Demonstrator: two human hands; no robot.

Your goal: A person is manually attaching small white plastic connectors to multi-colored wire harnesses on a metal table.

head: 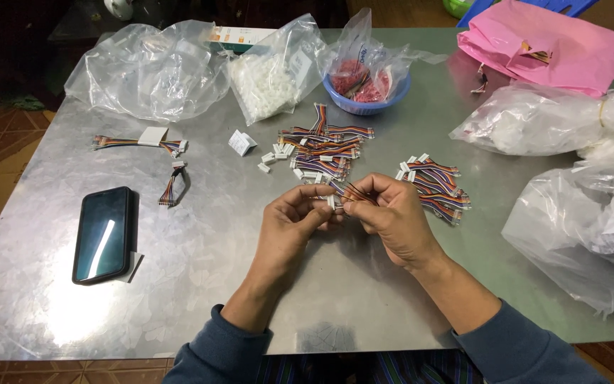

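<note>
My left hand and my right hand meet above the middle of the metal table. Together they pinch a short multicoloured wire harness with a small white connector at its end. Just beyond my fingers lies a loose pile of the same wire harnesses with white connectors scattered beside it. A second, neater stack of harnesses lies right of my right hand.
A black phone lies at the left. Two harness bundles sit left of centre. At the back are clear plastic bags, a bag of white connectors, a blue bowl, a pink bag. More clear bags crowd the right.
</note>
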